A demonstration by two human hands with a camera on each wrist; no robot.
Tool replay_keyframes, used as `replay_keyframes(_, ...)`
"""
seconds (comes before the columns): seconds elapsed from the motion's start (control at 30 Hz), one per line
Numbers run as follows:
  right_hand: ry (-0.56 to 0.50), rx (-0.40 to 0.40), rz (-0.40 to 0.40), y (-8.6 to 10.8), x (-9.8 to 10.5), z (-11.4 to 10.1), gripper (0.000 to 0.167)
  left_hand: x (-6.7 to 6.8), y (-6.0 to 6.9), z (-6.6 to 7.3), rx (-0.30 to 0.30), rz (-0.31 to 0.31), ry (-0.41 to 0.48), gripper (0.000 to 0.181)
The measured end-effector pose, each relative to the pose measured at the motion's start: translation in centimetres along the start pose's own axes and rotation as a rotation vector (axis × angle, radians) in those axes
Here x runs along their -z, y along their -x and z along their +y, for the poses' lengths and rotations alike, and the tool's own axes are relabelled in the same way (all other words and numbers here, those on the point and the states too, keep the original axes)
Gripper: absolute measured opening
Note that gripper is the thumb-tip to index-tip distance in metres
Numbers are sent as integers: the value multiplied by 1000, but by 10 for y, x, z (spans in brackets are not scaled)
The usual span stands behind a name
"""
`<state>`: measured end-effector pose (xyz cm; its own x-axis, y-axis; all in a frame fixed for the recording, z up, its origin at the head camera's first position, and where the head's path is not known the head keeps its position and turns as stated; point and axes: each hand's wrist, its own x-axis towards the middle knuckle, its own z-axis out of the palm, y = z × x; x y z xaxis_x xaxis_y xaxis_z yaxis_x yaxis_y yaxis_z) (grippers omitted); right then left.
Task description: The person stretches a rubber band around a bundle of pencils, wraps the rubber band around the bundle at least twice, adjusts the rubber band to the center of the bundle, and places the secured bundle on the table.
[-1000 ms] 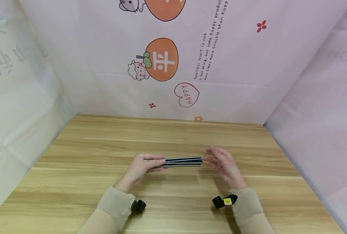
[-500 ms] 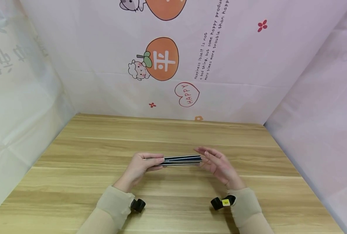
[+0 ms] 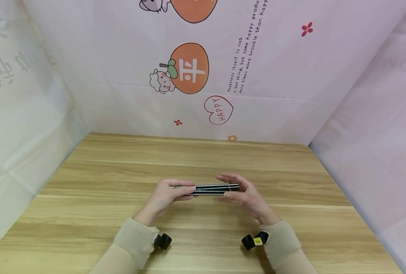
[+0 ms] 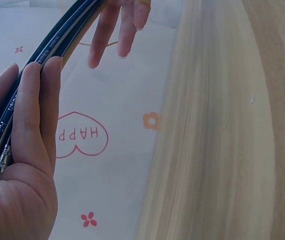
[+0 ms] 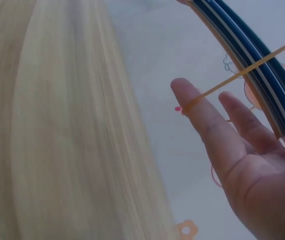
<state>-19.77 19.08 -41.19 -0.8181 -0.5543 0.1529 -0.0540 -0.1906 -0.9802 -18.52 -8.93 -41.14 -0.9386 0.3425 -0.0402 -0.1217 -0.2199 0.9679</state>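
Dark-blue pencils [image 3: 209,188] are clamped in the left hand [image 3: 165,196]; across them, a yellow rubber band [image 5: 222,84] is stretched between the spread fingers [image 5: 210,120] of the right hand [image 3: 250,196].

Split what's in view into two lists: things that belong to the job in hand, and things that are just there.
In the job:
- dark pencils, bundled in the left hand
- rubber band, stretched over fingers of the right hand

Just there:
- wooden table
- printed cloth behind it
- wrist cameras, one worn on each arm
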Motion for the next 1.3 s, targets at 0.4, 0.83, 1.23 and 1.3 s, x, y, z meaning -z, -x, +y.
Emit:
replay_keyframes(0.4,17,44,43,-1,-12,-1,48,-6,1,3,3,-15,-5,45)
replay_keyframes(0.83,-58,51,36,-5,-13,7,43,-10,6,11,-39,13,28,39)
replay_keyframes(1.23,-114,294,-124,-11,-19,24,42,-16,9,13,-64,-6,82,40)
replay_keyframes(1.3,-127,359,-155,-9,-19,26,40,-19,10,13,-62,-8,79,39)
